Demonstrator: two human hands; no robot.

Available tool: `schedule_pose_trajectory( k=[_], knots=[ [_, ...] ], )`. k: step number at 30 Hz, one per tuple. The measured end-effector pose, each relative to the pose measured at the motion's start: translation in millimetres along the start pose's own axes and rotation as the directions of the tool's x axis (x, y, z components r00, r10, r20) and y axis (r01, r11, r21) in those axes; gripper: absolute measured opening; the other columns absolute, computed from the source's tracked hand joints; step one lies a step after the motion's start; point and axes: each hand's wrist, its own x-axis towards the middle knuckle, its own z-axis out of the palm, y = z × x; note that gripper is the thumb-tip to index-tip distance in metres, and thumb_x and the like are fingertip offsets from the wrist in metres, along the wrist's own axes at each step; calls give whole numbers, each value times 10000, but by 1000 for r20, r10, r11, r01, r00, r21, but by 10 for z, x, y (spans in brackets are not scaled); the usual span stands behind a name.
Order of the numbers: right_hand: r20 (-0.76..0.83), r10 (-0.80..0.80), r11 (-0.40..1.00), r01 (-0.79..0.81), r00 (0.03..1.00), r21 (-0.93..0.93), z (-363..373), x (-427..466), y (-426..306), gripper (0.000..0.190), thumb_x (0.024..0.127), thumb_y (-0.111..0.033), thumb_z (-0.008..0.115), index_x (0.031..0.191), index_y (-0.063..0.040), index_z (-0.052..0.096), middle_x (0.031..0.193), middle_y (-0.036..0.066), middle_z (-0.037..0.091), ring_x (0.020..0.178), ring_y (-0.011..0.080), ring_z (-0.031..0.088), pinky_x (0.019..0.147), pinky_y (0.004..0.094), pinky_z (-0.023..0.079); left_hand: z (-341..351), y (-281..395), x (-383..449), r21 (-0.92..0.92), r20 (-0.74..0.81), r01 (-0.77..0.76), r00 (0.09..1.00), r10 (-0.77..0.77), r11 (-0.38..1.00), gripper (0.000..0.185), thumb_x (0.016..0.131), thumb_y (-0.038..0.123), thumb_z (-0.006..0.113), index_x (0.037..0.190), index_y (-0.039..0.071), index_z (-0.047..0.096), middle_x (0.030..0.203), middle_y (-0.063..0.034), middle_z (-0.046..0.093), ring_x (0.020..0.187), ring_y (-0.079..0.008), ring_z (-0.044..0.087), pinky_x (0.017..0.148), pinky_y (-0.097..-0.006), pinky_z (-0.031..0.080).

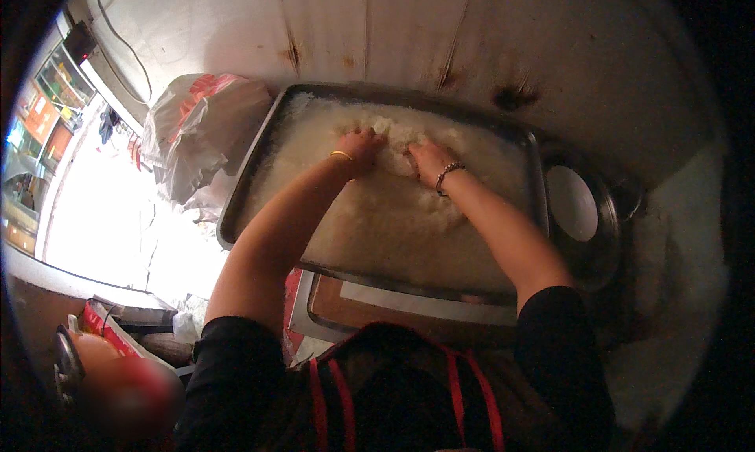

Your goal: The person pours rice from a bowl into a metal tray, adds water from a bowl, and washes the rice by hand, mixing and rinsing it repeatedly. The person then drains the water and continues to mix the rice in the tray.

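Note:
A large metal tray (538,175) with a raised rim lies before me, holding a broad layer of white, grainy material (407,240) that looks like rice. My left hand (363,148), with a yellow bangle at the wrist, has its fingertips sunk in the grains near the far side. To its right, my right hand (433,160), wearing a beaded bracelet, also reaches into them. A loose whitish heap (396,139) is pushed up between and beyond the two hands. Buried fingertips hide whether either hand grips any grains.
A pale, stained wall (383,33) rises behind the tray. Left of it sits a white plastic bag (203,122) with red print, near a bright opening. Round metal ware with a white disc-like item (572,203) stands right. Below lies a brown-topped board or tray (328,301).

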Motion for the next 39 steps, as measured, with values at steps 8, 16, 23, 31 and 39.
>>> schedule_pose_trajectory(
  k=[8, 16, 23, 31, 39],
  knots=[
    [75, 0, 994, -8, 997, 105, -233, 91, 76, 353, 641, -145, 591, 984, -142, 508, 921, 137, 523, 855, 299, 508, 732, 366, 415, -49, -507, -287, -158, -3, -241, 970, 243, 958, 506, 665, 388, 586, 1094, 155, 453, 1198, -135, 357, 1059, -366, 357, 883, -435, 309],
    [173, -34, 998, 42, 984, -43, -347, 377, 175, 694, 559, -311, 657, 1189, -251, 371, 1218, 148, 304, 1118, 348, 290, 895, 405, 310, -269, -517, -133, -188, 139, 143, 983, -117, 972, 904, 527, 655, 566, 1269, 278, 212, 1337, -165, 71, 1220, -373, 78, 953, -506, 135],
    [335, 55, 996, -27, 941, -88, -181, 430, 32, 803, 545, -336, 648, 1246, -240, 267, 1210, 157, 301, 1113, 382, 266, 919, 397, 279, -171, -300, 34, -61, 217, 181, 962, -164, 982, 884, 532, 638, 563, 1263, 272, 226, 1342, -158, 58, 1215, -393, 77, 947, -510, 132],
    [62, -99, 991, 104, 993, -87, 60, 380, 287, 244, 656, -230, 544, 868, -109, 541, 932, 114, 514, 906, 313, 461, 778, 381, 392, 192, -471, 354, -59, 83, 39, 996, -34, 997, 721, 579, 466, 617, 1197, 223, 335, 1253, -122, 268, 1154, -337, 251, 938, -445, 225],
    [-85, -114, 980, 126, 990, 156, -369, -136, 854, 396, 611, -339, 580, 970, -171, 561, 1029, 111, 506, 951, 267, 469, 823, 346, 371, 221, -406, 590, -77, 106, -137, 984, 144, 988, 700, 602, 404, 627, 1208, 228, 324, 1278, -118, 239, 1155, -356, 247, 926, -437, 269]
  ],
)
